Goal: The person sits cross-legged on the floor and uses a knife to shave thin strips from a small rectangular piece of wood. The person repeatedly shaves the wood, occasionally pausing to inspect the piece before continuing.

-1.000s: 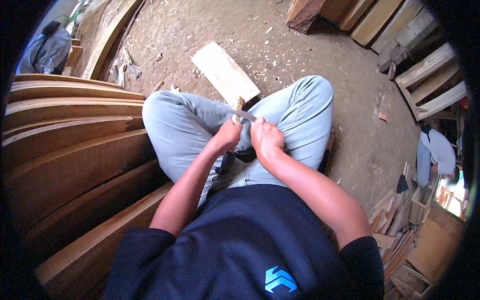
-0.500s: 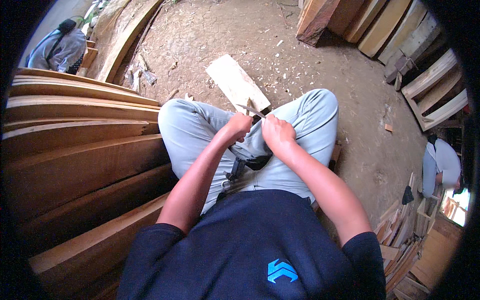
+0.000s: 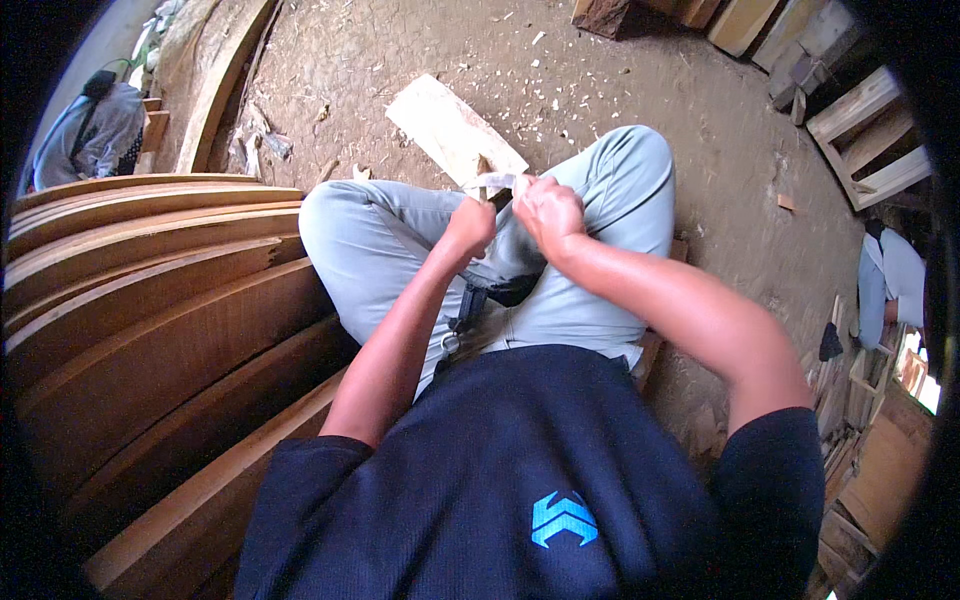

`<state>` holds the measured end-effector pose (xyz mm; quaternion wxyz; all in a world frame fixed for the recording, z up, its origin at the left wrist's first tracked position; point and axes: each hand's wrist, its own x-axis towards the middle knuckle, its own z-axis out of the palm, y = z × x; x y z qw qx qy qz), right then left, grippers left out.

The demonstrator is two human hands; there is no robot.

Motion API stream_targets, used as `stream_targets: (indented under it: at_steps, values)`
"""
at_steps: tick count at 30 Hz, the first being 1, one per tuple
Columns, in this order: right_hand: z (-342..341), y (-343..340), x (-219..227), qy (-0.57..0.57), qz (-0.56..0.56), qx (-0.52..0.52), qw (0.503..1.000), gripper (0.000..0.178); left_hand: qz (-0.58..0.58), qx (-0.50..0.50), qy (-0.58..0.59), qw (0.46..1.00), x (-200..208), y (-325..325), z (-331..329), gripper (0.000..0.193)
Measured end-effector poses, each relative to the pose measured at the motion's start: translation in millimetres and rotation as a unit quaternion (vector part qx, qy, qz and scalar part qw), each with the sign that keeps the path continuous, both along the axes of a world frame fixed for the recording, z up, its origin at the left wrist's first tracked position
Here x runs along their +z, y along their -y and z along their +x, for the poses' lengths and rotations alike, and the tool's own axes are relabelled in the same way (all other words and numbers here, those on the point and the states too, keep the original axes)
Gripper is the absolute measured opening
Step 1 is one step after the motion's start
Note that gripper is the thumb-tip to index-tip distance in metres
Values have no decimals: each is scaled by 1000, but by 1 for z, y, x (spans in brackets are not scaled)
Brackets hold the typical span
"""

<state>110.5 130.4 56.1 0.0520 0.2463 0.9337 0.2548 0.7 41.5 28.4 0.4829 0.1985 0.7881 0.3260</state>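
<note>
My left hand [image 3: 470, 228] is closed around a small wooden stick [image 3: 482, 164] that points up and away from me. In my right hand [image 3: 551, 212], fingers wrapped round, is a knife; its handle is mostly hidden by the fist. The knife blade [image 3: 492, 181] reaches left across the stick, just above my left fist, and is smeared by motion. Beneath and beyond both hands a pale wooden board [image 3: 450, 122] lies slanted on the ground, its near end between my bent knees.
Curved wooden planks [image 3: 150, 310] stand stacked close on my left. Wood chips [image 3: 570, 85] litter the dirt floor ahead. Thick timbers [image 3: 745, 25] and a wooden frame [image 3: 868, 135] stand at the far right. One person [image 3: 95, 130] is at far left, another [image 3: 895, 275] at right.
My right elbow has swung outward, and the knife blade now lies flatter across the stick. The whole view has shifted slightly. Both hands keep their hold.
</note>
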Motion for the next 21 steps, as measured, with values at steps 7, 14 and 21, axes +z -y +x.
stream_targets:
  at_steps: [7,14,21]
  values:
    - [0,-51,23,-85,-237,24,967,17,-10,85,164,983,22,-4,-18,25]
    - [15,-45,52,-30,-457,-74,886,42,-35,46,159,986,23,-1,-23,21]
    - [9,-42,43,-22,-444,-77,892,46,9,82,173,981,15,-1,-20,20]
